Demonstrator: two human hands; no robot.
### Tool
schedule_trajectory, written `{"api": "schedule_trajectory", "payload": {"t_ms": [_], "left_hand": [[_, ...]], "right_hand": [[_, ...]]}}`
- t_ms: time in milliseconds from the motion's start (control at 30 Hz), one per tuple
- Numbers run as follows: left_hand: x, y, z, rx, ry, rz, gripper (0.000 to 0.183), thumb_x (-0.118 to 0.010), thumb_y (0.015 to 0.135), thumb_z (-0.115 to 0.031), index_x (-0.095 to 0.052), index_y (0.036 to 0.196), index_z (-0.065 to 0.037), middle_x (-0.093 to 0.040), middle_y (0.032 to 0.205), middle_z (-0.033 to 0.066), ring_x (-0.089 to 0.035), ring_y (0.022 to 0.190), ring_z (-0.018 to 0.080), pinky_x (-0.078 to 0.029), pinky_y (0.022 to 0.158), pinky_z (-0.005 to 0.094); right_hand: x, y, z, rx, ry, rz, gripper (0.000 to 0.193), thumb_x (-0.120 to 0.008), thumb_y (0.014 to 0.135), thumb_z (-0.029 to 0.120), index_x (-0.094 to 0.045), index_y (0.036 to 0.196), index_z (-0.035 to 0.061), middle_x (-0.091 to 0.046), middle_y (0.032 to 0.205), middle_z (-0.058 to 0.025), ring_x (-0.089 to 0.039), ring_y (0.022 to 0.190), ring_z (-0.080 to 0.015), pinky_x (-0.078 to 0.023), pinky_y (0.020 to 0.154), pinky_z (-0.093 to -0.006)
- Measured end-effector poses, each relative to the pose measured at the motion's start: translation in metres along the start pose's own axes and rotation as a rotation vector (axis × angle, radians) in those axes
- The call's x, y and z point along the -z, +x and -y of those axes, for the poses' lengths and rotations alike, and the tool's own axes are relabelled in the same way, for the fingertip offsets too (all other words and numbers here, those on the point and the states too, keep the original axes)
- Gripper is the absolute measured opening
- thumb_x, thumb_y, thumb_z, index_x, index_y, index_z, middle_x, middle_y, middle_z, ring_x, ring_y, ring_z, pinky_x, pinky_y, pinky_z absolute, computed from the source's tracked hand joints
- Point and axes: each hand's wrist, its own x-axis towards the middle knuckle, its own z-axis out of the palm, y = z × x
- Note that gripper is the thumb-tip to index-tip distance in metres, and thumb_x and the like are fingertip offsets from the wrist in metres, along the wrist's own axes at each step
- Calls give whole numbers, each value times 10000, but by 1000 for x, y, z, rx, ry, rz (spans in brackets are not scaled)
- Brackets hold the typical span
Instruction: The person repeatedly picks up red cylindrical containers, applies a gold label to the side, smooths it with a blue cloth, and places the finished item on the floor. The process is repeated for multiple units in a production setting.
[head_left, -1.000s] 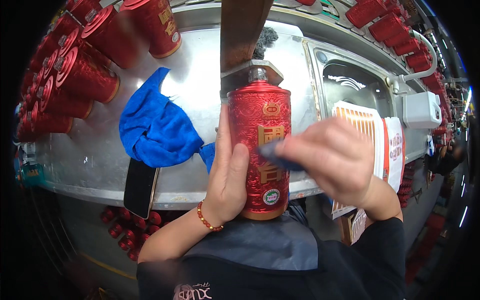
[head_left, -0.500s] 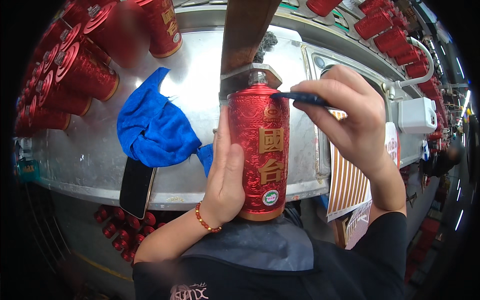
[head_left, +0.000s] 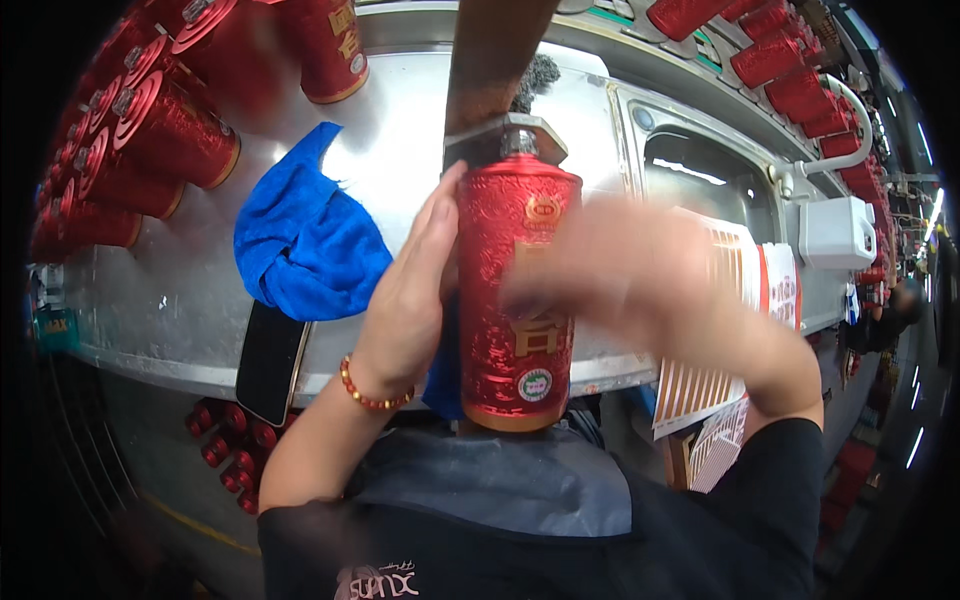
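A red embossed bottle (head_left: pixel 490 345) with gold characters and a gold-coloured base lies in front of me. Its clear stopper (head_left: pixel 518 143) meets a metal fitting (head_left: pixel 480 140) on a brown post (head_left: pixel 490 60). My left hand (head_left: pixel 408 290) rests along the bottle's left side, its fingers straight and flat, the thumb hidden. Over the bottle's right half, my right hand (head_left: pixel 630 265) is smeared by motion; its fingers and anything in them cannot be made out. A crumpled blue cloth (head_left: pixel 310 250) lies to the left, partly covering a dark phone (head_left: pixel 268 365).
More red bottles (head_left: pixel 170 130) stand in rows at the far left, and others (head_left: pixel 785 65) at the far right. A sink (head_left: pixel 700 160) with a white faucet (head_left: pixel 860 130) is on the right, near a white jug (head_left: pixel 838 232) and striped sheets (head_left: pixel 695 380).
My right hand has swept down and left across the bottle; the dark blue pen-like tool it held no longer shows clearly. My left hand has straightened and slid slightly left along the bottle.
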Motion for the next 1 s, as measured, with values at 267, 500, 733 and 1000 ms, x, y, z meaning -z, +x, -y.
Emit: {"api": "schedule_trajectory", "payload": {"t_ms": [267,500,733,1000], "left_hand": [[-4,35,3,-5,153,-70,489,-486,1106,-437,-559,1324,-5,-704,1175,110,-692,1037,149,-559,920,305],[7,44,15,51,2,22,499,-563,1079,-451,-527,1280,4,-685,1067,83,-686,941,123,-565,854,279],[2,38,9,69,-50,55,468,-488,1101,-461,-530,1262,-24,-690,1063,103,-712,929,161,-595,835,310],[3,39,12,40,-20,-26,438,-514,1095,-432,-516,1272,-32,-672,1095,109,-702,939,154,-593,823,308]], "right_hand": [[-16,-28,20,-57,145,-65,297,-764,764,50,-788,1054,112,-689,860,17,-671,781,-134,-549,685,-261],[-23,-48,2,-118,-65,-258,343,-770,788,44,-789,1124,110,-744,911,-45,-686,749,-193,-559,652,-314],[-5,-47,-39,-442,16,-341,282,-795,810,37,-781,1089,80,-683,852,-42,-647,755,-172,-508,663,-308],[-7,-21,-32,-163,34,-286,379,-745,743,-28,-758,1080,145,-675,912,-52,-673,806,-204,-553,666,-310]]}}
